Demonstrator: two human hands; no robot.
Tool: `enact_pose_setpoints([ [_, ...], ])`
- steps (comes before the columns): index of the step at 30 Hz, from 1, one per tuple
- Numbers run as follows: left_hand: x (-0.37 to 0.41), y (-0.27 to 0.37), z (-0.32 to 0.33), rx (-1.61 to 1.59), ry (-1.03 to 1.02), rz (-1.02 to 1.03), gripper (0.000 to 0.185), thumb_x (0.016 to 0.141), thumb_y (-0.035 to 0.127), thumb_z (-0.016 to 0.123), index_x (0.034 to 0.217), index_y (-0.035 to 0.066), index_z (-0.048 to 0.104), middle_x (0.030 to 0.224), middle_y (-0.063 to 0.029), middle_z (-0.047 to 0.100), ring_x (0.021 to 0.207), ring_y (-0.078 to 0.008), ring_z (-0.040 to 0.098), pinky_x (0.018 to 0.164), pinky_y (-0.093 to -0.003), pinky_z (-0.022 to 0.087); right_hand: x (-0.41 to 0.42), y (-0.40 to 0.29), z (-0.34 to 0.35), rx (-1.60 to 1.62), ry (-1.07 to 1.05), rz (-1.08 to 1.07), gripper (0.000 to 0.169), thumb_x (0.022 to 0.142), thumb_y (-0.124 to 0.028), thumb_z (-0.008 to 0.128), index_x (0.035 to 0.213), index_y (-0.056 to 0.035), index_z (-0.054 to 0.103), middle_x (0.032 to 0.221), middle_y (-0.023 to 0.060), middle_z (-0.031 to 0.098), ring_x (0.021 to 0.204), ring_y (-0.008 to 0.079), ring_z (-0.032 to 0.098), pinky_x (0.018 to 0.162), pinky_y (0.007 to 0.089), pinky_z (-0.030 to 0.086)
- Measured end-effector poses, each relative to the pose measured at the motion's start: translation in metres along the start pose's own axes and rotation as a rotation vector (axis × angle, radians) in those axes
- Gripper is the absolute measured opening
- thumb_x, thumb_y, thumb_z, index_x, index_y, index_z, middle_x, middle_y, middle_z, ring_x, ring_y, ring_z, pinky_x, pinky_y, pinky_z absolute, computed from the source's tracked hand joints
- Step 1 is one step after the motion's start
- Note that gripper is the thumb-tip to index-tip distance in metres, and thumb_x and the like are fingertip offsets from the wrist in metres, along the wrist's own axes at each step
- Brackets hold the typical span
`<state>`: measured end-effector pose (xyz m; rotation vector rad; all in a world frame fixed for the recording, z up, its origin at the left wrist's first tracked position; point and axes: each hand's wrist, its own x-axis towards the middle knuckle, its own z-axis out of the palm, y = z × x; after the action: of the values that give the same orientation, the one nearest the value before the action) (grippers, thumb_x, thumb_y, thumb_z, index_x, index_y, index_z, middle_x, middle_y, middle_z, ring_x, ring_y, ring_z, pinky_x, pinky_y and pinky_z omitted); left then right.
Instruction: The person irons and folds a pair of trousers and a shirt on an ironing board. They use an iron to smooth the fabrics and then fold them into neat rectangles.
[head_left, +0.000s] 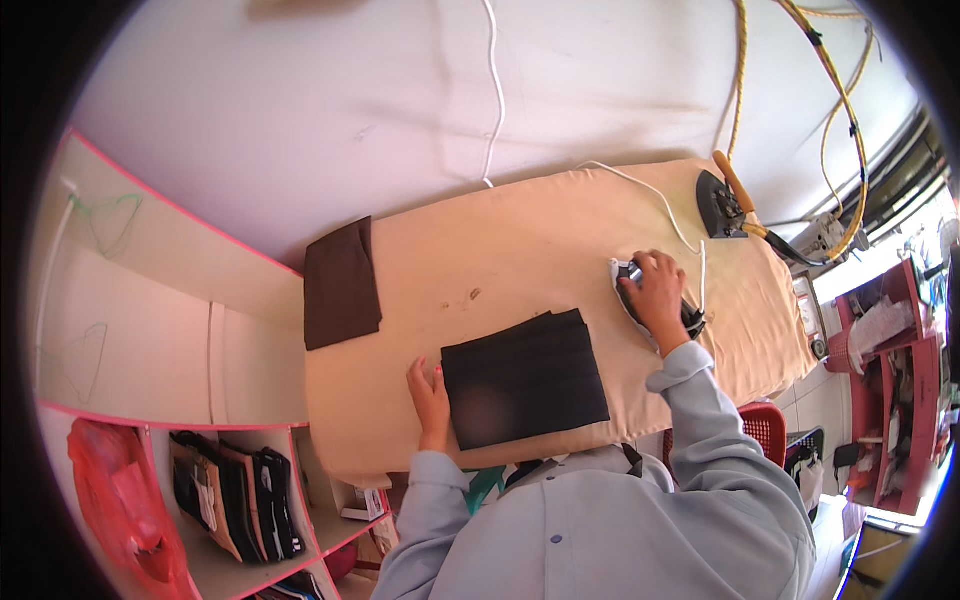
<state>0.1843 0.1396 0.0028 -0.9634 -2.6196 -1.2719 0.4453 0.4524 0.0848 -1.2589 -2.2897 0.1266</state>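
A black folded cloth lies flat near the front edge of the cloth-covered ironing table. My left hand rests at its left edge, fingers apart and holding nothing. To the right of the cloth, my right hand is closed around the handle of an electric clothes iron, which stands on the table cover; its soleplate is hidden. A white cord runs from the iron's rear to the back of the table. A dark brown folded cloth lies at the table's left end.
A second iron with a wooden handle stands at the back right, joined to yellow hoses. Shelves with folded clothes and a red plastic bag are at the left. A red plastic basket is beyond the table's right front edge.
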Motion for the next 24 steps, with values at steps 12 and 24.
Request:
enact_pose_setpoints([
  [12,-0.064,0.026,-0.019,0.134,-0.21,-0.38,0.037,0.095,0.034,0.043,0.108,0.002,0.057,0.095,-0.0223,0.063,0.089,-0.0395,0.06,0.078,-0.0431,0.046,-0.057,-0.116,-0.009,0.124,-0.636,-0.592,0.048,0.072,-0.055,0.064,0.092,-0.0115,0.06,0.072,0.0108,0.064,0.068,0.0286,0.065,0.059,0.0415,0.051],
  [24,-0.069,0.011,-0.012,0.207,-0.138,-0.221,0.031,0.095,0.031,0.045,0.087,0.003,0.056,0.078,-0.0215,0.061,0.072,-0.0416,0.057,0.064,-0.0471,0.044,-0.056,-0.155,0.026,0.143,-0.602,-0.59,0.041,0.075,-0.047,0.065,0.084,-0.0082,0.056,0.072,0.0109,0.064,0.07,0.0274,0.065,0.06,0.038,0.051],
])
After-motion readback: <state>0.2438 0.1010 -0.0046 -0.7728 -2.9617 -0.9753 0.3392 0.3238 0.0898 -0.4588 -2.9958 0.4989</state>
